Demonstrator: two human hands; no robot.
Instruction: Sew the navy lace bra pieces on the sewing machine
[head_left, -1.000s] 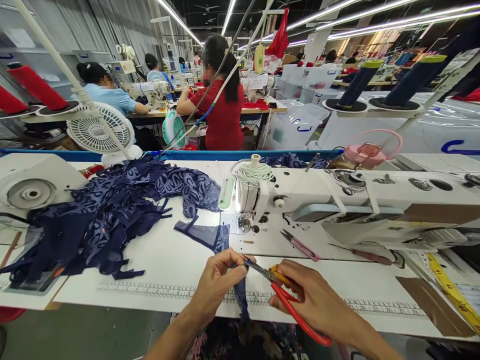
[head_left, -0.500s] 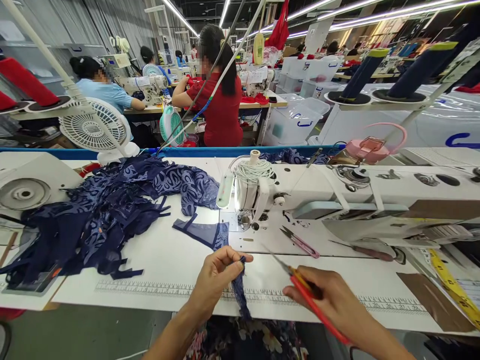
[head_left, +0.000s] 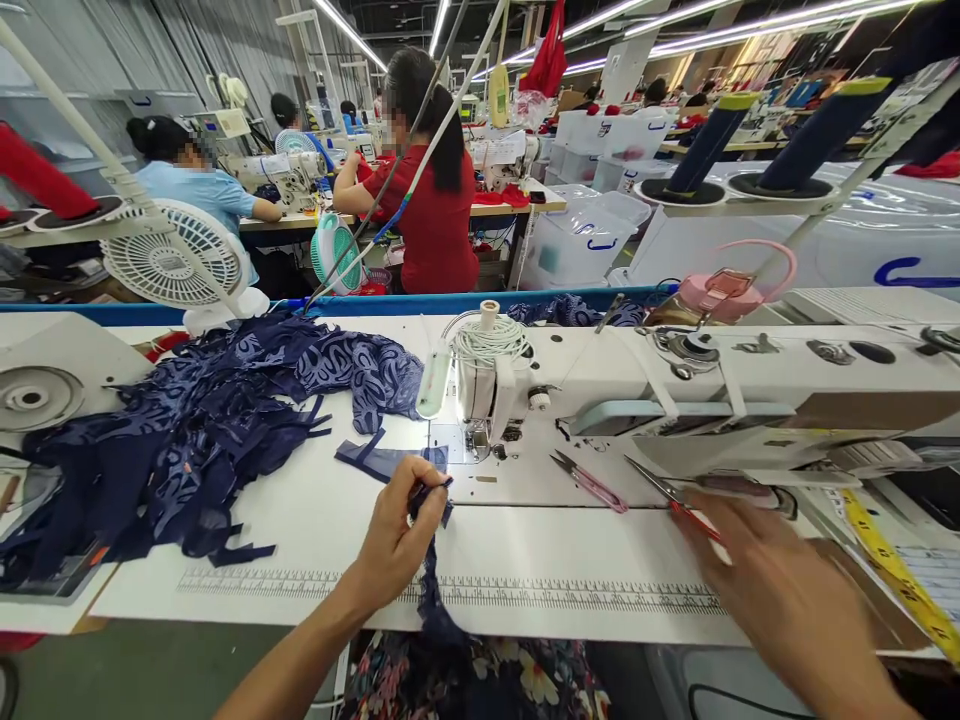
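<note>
My left hand (head_left: pixel 401 535) pinches a narrow navy lace strip (head_left: pixel 430 590), which hangs over the table's front edge towards my lap. Just beyond it, a navy mesh piece (head_left: pixel 367 460) lies on the table, partly behind my fingers. On the right, my right hand (head_left: pixel 780 575) is smeared by motion over the handles of red-handled scissors (head_left: pixel 664 485). Their blades point up and left along the sewing machine (head_left: pixel 585 365) bed, and whether my fingers still grip them is unclear. A pair of pink thread snips (head_left: pixel 592 483) lies left of the scissors.
A heap of navy patterned fabric pieces (head_left: pixel 187 440) covers the left side. A printed ruler (head_left: pixel 540 594) runs along the front edge, and a yellow tape measure (head_left: pixel 892 570) lies at right. Beyond stand a white fan (head_left: pixel 176 255) and thread cones (head_left: pixel 709 145); two people sit at machines.
My right hand has moved right with the scissors, to the machine's side. My left hand has shifted left and slightly away from me, still pinching the lace strip. The view has turned slightly.
</note>
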